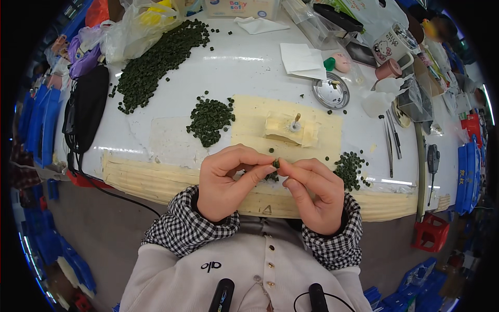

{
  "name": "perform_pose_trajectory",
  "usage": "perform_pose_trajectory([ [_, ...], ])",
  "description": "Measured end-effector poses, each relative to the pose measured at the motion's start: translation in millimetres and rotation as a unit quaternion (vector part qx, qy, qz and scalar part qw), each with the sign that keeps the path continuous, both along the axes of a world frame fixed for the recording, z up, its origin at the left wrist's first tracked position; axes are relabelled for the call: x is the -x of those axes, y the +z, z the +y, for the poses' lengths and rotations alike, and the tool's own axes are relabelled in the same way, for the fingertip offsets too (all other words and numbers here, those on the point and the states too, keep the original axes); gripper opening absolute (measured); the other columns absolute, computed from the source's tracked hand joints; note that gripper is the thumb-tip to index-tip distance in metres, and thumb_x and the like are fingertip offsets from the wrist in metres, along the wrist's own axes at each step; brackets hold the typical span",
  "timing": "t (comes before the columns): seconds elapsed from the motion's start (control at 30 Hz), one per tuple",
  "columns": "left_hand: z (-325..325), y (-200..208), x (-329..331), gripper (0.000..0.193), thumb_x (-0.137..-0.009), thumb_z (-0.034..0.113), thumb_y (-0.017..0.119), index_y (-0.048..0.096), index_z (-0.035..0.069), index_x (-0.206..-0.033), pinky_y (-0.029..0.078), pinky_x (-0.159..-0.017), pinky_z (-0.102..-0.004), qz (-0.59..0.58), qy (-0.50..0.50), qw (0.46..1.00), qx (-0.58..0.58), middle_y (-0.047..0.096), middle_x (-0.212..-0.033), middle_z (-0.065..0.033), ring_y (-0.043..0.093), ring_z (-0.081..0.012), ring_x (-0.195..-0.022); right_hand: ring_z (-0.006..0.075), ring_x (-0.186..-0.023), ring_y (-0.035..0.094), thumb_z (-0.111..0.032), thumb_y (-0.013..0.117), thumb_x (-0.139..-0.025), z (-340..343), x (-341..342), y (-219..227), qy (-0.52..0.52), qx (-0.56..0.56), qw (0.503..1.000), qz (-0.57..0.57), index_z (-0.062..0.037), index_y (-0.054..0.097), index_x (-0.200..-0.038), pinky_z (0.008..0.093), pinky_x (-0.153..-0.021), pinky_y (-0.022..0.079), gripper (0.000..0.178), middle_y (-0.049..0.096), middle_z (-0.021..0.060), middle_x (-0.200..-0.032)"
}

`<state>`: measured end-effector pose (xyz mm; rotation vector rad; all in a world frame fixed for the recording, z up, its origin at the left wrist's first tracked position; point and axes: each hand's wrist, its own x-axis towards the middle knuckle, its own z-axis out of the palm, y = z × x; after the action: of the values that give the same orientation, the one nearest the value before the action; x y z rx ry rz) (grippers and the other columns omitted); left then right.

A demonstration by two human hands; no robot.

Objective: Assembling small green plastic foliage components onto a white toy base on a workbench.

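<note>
White table, seen from above; the person's hands meet near its front edge, which is padded with ridged cream-coloured strips.

Left hand: thumb and index finger pinched around a small, dark-green, round piece. Right hand: index fingertip against or just beside the piece's right side, thumb a little lower and apart from it, a narrow gap between; cannot tell whether this hand also grips. Piece sits between the two sets of fingertips, above the table edge. Both wrists in black-and-white checked cuffs.

Beyond the hands: flat pale-yellow sheet, bearing a cream-coloured block with a short upright brownish peg on top.

Similar green pieces lie in heaps: a large elongated heap at far left, a smaller rounded heap at the sheet's left edge, a loose scatter right of the right hand. A few more show behind the fingertips, partly hidden.

Right side of table: slim metal tweezers, round shiny metal dish or lid, folded white paper. Left side: soft black pouch.
</note>
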<state>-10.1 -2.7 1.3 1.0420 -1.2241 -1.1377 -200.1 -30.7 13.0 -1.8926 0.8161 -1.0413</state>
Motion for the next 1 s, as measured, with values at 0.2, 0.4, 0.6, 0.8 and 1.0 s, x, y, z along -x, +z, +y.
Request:
perform_pose_trajectory([
  [0.2, -0.5, -1.0, -1.4, 0.017, -0.082, -0.005, 0.067, 0.069, -0.002, -0.099, 0.049, -0.072, -0.0236, -0.024, -0.002, 1.0, 0.006, 0.066, -0.091, -0.01, 0.062, -0.0125, -0.081, 0.0175, -0.073, 0.062, 0.005, 0.063, -0.083, 0.9, -0.3, -1.2, -0.003, -0.009, 1.0, 0.0, 0.002, 0.066, -0.113, 0.0241, -0.063, 0.049, 0.03, 0.064, 0.0122, -0.092],
  [0.4, -0.2, -1.8, -1.2, 0.017, -0.083, -0.005, 0.067, 0.069, -0.002, -0.099, 0.048, -0.07, -0.0233, -0.015, -0.003, 1.0, 0.012, 0.066, -0.092, -0.0102, 0.062, -0.0122, -0.081, 0.0176, -0.072, 0.062, 0.005, 0.063, -0.083, 0.5, -0.1, -2.0, 0.001, -0.002, 1.0, -0.002, 0.0019, 0.066, -0.113, 0.0242, -0.063, 0.049, 0.03, 0.064, 0.0122, -0.092],
  [0.6, -0.2, -0.9, 0.1, 0.016, -0.081, -0.005, 0.068, 0.069, -0.002, -0.096, 0.049, -0.068, -0.024, -0.056, 0.008, 0.998, 0.042, 0.067, -0.087, -0.0107, 0.063, -0.0134, -0.077, 0.0173, -0.072, 0.062, 0.004, 0.065, -0.082, 0.3, 0.5, 4.0, -0.003, 0.008, 1.0, 0.019, 0.0023, 0.067, -0.11, 0.0246, -0.063, 0.049, 0.028, 0.065, 0.0117, -0.089],
  [0.8, -0.8, 1.5, 2.6, 0.015, -0.08, -0.006, 0.068, 0.069, -0.002, -0.094, 0.049, -0.068, -0.0253, -0.122, 0.026, 0.987, 0.098, 0.068, -0.082, -0.0116, 0.064, -0.0162, -0.074, 0.0179, -0.069, 0.062, 0.006, 0.069, -0.078, -1.7, -0.4, 4.1, -0.017, 0.042, 0.999, 0.02, 0.0023, 0.069, -0.103, 0.025, -0.06, 0.049, 0.026, 0.065, 0.0114, -0.085],
  [1.0, 0.2, -1.1, 0.5, 0.016, -0.081, -0.007, 0.067, 0.069, -0.003, -0.096, 0.051, -0.072, -0.025, -0.019, -0.019, 1.0, 0.004, 0.067, -0.086, -0.0105, 0.064, -0.0144, -0.08, 0.0202, -0.066, 0.063, 0.006, 0.07, -0.076, -1.5, -3.1, 4.3, -0.028, 0.119, 0.991, 0.046, 0.0023, 0.069, -0.101, 0.0268, -0.057, 0.05, 0.025, 0.065, 0.0113, -0.083],
])
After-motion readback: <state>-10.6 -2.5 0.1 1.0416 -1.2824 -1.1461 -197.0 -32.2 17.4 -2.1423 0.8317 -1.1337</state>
